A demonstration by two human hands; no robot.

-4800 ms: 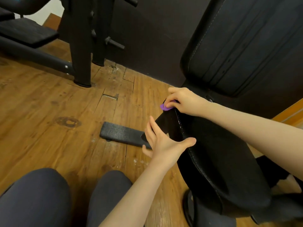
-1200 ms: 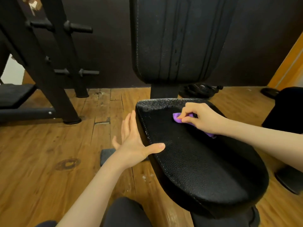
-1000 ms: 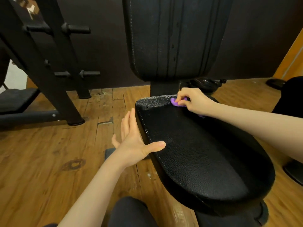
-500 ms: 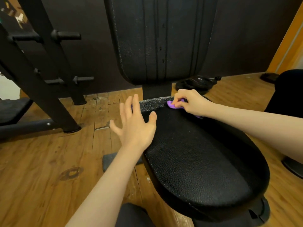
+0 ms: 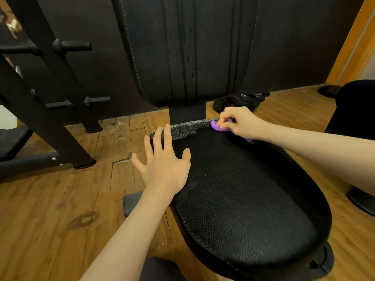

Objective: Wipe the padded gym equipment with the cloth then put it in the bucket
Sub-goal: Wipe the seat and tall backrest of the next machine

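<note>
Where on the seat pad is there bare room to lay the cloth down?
The near half of the seat pad is bare. The far edge is crowded: the right hand grips the purple cloth there, and the left hand lies spread over its left corner.

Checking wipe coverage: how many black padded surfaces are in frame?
2: seat pad under both hands, upright back pad behind it. A dark shape at the right edge may be another.

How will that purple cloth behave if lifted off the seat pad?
Likely floppy: the purple cloth is bunched under the right hand, a tail trailing behind. Probably light, since fingertips alone hold it. It may drag on the grainy seat pad.
</note>
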